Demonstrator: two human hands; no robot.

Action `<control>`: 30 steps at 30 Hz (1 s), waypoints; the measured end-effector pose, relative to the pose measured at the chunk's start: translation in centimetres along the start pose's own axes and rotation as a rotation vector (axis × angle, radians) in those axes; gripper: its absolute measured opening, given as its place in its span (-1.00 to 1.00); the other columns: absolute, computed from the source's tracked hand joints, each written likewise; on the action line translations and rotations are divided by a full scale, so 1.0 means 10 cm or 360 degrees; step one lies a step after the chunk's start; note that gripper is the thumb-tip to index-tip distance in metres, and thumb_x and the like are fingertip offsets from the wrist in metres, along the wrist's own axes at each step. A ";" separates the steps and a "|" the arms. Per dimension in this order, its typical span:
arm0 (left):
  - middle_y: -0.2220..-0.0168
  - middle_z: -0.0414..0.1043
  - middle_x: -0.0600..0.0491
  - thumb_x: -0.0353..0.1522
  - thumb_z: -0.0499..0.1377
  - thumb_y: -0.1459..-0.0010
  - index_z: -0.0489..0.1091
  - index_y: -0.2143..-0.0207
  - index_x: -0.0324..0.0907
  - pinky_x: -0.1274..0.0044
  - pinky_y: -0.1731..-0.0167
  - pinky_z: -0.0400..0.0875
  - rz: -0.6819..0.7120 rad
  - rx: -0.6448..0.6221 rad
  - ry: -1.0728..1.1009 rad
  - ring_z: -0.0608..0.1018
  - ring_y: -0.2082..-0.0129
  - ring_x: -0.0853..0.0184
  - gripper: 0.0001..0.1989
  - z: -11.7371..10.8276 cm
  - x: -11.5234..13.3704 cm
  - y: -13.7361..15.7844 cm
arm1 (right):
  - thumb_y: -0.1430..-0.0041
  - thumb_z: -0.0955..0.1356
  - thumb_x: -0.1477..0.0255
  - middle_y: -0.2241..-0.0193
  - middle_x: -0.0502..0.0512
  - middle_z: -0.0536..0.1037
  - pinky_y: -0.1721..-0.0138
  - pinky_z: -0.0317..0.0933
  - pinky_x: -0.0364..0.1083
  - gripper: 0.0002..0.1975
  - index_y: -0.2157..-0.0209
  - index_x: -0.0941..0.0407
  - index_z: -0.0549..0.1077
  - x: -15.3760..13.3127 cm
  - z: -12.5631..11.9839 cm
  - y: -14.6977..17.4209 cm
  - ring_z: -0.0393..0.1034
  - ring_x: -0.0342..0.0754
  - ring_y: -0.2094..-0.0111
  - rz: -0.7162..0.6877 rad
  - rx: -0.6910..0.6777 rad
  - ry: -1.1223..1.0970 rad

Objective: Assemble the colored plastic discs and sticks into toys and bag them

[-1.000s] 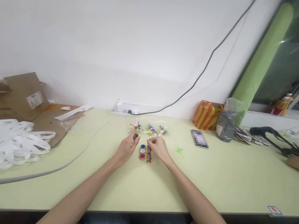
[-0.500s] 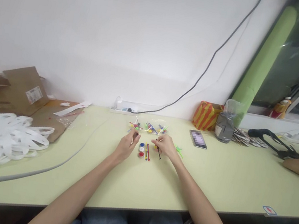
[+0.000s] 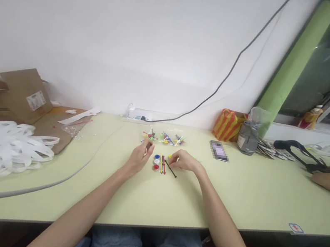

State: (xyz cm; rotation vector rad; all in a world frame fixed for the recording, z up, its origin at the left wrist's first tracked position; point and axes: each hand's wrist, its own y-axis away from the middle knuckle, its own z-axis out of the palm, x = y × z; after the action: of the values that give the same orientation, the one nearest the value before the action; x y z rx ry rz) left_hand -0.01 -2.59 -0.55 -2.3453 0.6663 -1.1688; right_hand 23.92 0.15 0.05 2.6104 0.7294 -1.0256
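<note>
My right hand [image 3: 184, 161] has its fingertips pinched together at a thin black plastic stick [image 3: 171, 170], which slants on the table. Just left of it, a red stick [image 3: 163, 165] lies beside yellow, blue and white ones. Further left, blue [image 3: 157, 156], white [image 3: 156, 161] and red [image 3: 156, 167] discs form a short column. A yellow disc [image 3: 170, 157] shows partly beyond my right fingers. My left hand [image 3: 139, 156] is closed left of the discs, thumb against curled fingers; what it holds, if anything, is hidden. Behind are clear bags of coloured plastic pieces [image 3: 167, 138].
A phone [image 3: 219, 150], a striped bag [image 3: 228, 125] and a grey bag [image 3: 247, 138] stand right of the pieces. White strapping [image 3: 5, 147], cardboard [image 3: 26, 94] and a grey cable [image 3: 63, 180] occupy the left. A power strip [image 3: 137, 114] lies against the wall.
The black stick has shifted left and lies more slanted, beside the other sticks. My right hand has turned lower over it and now hides most of the green piece. My left hand stays nearly still.
</note>
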 end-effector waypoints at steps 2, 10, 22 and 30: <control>0.44 0.24 0.17 -0.21 -0.07 -0.37 0.17 0.23 -0.12 0.53 0.38 0.18 -0.0001 -0.0005 0.0001 0.30 0.48 0.40 -0.82 0.00 -0.01 0.00 | 0.08 0.42 0.54 0.50 0.01 0.59 0.47 0.16 -0.22 -0.90 0.43 0.18 0.59 0.04 0.00 -0.02 0.37 -0.15 0.51 -0.0082 -0.0066 0.0013; 0.48 0.20 0.18 -0.20 -0.08 -0.37 0.17 0.24 -0.12 0.53 0.38 0.18 -0.0003 -0.0013 -0.0013 0.28 0.50 0.40 -0.80 0.00 0.00 0.00 | 0.00 0.41 0.53 0.44 0.05 0.61 0.35 0.20 -0.19 -0.92 0.43 0.19 0.60 0.07 0.05 -0.08 0.40 -0.13 0.44 -0.0223 0.0136 0.0078; 0.48 0.20 0.18 -0.20 -0.07 -0.36 0.17 0.23 -0.11 0.53 0.37 0.19 -0.0008 -0.0014 -0.0014 0.30 0.49 0.39 -0.81 0.00 0.02 -0.01 | -0.02 0.41 0.54 0.45 0.07 0.64 0.35 0.22 -0.19 -0.89 0.40 0.19 0.64 -0.02 0.23 -0.22 0.44 -0.11 0.44 -0.0311 0.0264 -0.0086; 0.47 0.22 0.17 -0.21 -0.07 -0.36 0.17 0.25 -0.12 0.53 0.37 0.19 -0.0009 -0.0011 -0.0025 0.31 0.48 0.40 -0.81 0.00 0.02 -0.01 | 0.00 0.41 0.54 0.46 0.08 0.64 0.34 0.23 -0.20 -0.88 0.42 0.21 0.64 0.00 0.23 -0.24 0.45 -0.11 0.44 -0.0294 0.0262 -0.0121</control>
State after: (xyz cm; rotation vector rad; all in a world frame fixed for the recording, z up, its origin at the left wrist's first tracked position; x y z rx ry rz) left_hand 0.14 -2.63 -0.40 -2.3614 0.6593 -1.1510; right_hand 21.38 1.25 -1.71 2.6617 0.9180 -1.2812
